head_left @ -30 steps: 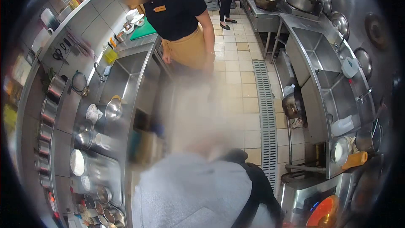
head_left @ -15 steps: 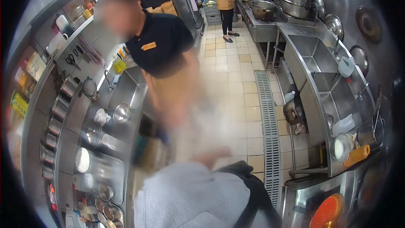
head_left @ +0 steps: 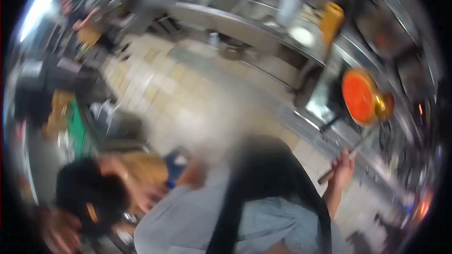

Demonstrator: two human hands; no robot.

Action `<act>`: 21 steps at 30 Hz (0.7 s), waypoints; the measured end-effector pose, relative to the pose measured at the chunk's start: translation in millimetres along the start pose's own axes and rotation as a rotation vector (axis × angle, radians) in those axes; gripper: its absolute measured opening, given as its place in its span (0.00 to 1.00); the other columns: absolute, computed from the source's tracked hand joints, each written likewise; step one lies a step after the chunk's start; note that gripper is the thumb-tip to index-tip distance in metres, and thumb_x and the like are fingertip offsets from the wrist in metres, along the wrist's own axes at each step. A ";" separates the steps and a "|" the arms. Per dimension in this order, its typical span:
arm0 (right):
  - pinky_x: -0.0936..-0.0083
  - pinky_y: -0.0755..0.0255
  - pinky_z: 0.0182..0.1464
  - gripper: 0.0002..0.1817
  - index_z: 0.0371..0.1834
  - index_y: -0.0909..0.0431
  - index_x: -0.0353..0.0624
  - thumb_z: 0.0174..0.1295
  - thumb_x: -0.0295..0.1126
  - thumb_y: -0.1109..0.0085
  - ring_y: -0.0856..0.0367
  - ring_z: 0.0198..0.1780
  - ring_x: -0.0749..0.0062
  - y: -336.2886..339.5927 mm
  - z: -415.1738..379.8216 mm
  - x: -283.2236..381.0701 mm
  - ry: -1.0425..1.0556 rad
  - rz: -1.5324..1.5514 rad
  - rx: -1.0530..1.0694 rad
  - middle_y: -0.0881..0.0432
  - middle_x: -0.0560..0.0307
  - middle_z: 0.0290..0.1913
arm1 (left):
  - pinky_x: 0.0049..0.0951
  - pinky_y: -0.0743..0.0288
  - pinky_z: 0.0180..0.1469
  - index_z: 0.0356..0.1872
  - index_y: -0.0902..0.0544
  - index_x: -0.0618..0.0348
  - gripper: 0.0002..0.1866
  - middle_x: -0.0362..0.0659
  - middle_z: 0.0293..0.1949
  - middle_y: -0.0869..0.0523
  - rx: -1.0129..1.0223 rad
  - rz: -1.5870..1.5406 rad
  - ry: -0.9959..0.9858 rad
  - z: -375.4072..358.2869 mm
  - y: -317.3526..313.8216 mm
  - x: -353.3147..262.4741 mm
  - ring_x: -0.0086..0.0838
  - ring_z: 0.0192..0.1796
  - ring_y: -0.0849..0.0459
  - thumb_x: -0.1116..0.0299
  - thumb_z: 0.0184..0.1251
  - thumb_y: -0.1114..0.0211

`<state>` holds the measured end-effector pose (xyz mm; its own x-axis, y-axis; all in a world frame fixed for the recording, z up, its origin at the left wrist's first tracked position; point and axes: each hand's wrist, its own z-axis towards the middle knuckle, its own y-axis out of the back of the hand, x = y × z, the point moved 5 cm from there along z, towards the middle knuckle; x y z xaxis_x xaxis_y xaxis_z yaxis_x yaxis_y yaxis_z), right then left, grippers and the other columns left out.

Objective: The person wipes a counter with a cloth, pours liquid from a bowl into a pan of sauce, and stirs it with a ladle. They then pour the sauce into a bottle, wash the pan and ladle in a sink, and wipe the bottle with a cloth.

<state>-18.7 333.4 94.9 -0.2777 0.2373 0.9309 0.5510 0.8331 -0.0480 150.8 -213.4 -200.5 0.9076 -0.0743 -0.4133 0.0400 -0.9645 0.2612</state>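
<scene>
At the lower right, my right hand (head_left: 342, 171) is closed around the dark handle of a long metal utensil (head_left: 361, 145). Its shaft runs up toward a round pan of orange-red content (head_left: 359, 95), beside a shiny gold-coloured round part (head_left: 383, 105); whether they touch is unclear. My left hand (head_left: 192, 175) is a smeared skin-coloured shape in front of my grey clothing, its fingers indistinct. Close to it on the left is a co-worker (head_left: 92, 190) in a dark top and tan apron, with a hand near my sleeve.
A steel counter (head_left: 235, 16) crosses the top, bearing an orange bottle (head_left: 331, 21) and a white-filled bowl (head_left: 302, 36). Tiled floor (head_left: 162, 82) and a drain grate (head_left: 310, 134) lie below. Another person (head_left: 92, 33) stands at upper left. Orange glow shows at the right edge.
The view has swung right, blurring everything. The near co-worker now appears at lower left, and the orange-red pan higher up. My right hand has come into view with the utensil.
</scene>
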 end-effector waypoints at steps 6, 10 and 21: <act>0.82 0.36 0.19 0.19 0.56 0.31 0.35 0.65 0.32 0.41 0.31 0.16 0.81 -20.6 -32.9 5.9 0.158 -0.103 -0.072 0.28 0.64 0.23 | 0.37 0.25 0.35 0.60 0.25 0.54 0.26 0.43 0.45 0.18 0.129 0.007 -0.020 23.9 24.2 -53.0 0.34 0.36 0.18 0.57 0.62 0.33; 0.81 0.37 0.18 0.16 0.53 0.29 0.35 0.65 0.28 0.41 0.33 0.16 0.82 -21.4 -51.6 9.9 0.132 -0.235 -0.147 0.29 0.64 0.22 | 0.36 0.24 0.32 0.57 0.23 0.50 0.20 0.41 0.43 0.18 0.215 0.106 -0.165 96.0 53.2 -40.8 0.32 0.33 0.18 0.58 0.65 0.36; 0.82 0.40 0.16 0.07 0.39 0.27 0.40 0.65 0.30 0.41 0.34 0.15 0.83 -26.2 15.5 -10.3 0.035 -0.198 -0.127 0.29 0.66 0.23 | 0.36 0.23 0.32 0.57 0.23 0.51 0.19 0.40 0.43 0.16 0.220 0.253 -0.365 143.2 35.6 -167.6 0.32 0.31 0.16 0.61 0.66 0.38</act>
<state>-42.5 316.9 81.0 -0.3635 0.0564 0.9299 0.5841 0.7914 0.1803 -59.7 -271.6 -246.9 0.6703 -0.3592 -0.6494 -0.2878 -0.9324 0.2186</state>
